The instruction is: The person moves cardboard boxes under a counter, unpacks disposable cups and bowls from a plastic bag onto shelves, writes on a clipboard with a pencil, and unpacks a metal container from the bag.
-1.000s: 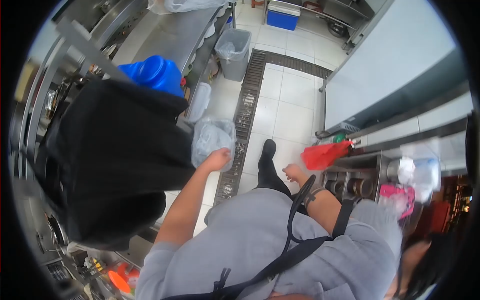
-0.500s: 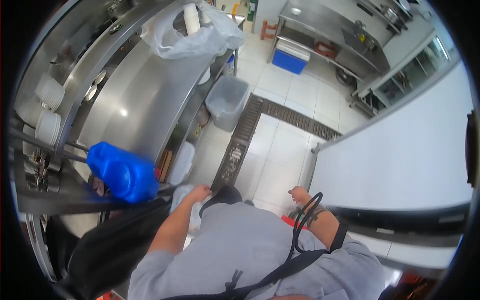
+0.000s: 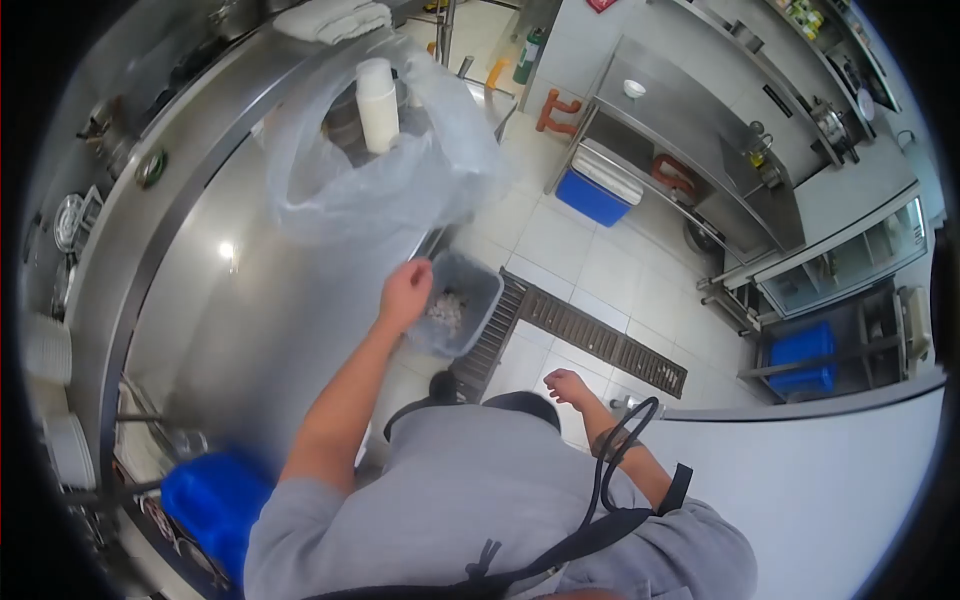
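Note:
My left hand (image 3: pixel 407 293) is loosely curled with nothing visible in it, held near the steel counter's edge. Below and beside it, a grey plastic bin (image 3: pixel 483 318) stands on the floor with some scraps in its bottom. My right hand (image 3: pixel 567 387) hangs in front of my body, fingers curled in and holding nothing I can see. On the counter (image 3: pixel 300 300) ahead of my left hand, a clear plastic bag (image 3: pixel 335 205) gapes around a stack of white cups (image 3: pixel 377 112).
A blue jug (image 3: pixel 215 510) is at lower left. Dark drain grating (image 3: pixel 590 342) crosses the white tiles. Farther off are a blue cooler (image 3: pixel 592 197) beneath a steel table (image 3: pixel 690 120) and a glass-fronted fridge (image 3: pixel 860 245). A white surface (image 3: pixel 800 460) flanks my right side.
I have moved forward along the counter; the bag and bin are nearer, and the blue jug has slipped back. My left hand has risen toward the counter's edge.

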The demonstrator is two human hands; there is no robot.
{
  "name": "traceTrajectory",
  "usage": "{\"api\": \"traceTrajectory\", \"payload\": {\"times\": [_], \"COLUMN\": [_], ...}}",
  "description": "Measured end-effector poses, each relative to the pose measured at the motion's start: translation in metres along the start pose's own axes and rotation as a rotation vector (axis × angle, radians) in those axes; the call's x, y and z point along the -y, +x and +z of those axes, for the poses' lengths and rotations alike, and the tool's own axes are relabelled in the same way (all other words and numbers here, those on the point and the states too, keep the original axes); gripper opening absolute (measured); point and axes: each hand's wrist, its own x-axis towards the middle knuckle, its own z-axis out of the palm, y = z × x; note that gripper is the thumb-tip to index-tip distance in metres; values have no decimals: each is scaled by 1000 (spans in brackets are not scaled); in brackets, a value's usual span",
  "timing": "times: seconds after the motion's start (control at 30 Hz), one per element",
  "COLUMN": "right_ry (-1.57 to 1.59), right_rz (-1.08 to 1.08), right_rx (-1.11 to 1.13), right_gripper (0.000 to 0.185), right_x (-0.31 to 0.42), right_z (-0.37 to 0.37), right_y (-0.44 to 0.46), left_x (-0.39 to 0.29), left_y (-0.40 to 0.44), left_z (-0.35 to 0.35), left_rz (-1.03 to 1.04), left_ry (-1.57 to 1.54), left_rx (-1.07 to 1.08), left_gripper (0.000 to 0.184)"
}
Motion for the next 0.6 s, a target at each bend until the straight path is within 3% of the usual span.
{"api": "traceTrajectory", "payload": {"times": [0.1,0.17,0.27,0.37,0.43,0.47,0.53,0.6], "right_ry": [-46,-39,-103,-265,-344,-411,-494,-491], "right_rz": [-50,-136,-217,-360,-722,-670,-770,-840], "right_rx": [74,89,151,261,237,283,409,578], "right_gripper": [33,33,33,35,37,41,39,36], "right_x": [64,116,204,281,337,364,410,450], "right_z": [-19,-32,-55,-65,-76,-85,-102,-115], "right_y": [39,65,117,176,205,210,219,234], "left_x": [10,16,21,15,-2,-13,-23,-37], "left_y": [131,200,292,359,396,413,432,448], "left_z": [0,-4,-15,-29,-39,-45,-49,-51], "left_rz": [-34,-14,-160,-253,-257,-263,-164,-317], "left_ry": [4,-4,47,100,124,145,343,301], "left_rx": [-127,-182,-334,-554,-692,-727,-686,-639], "left_gripper": [27,43,72,81,94,94,94,94]}}
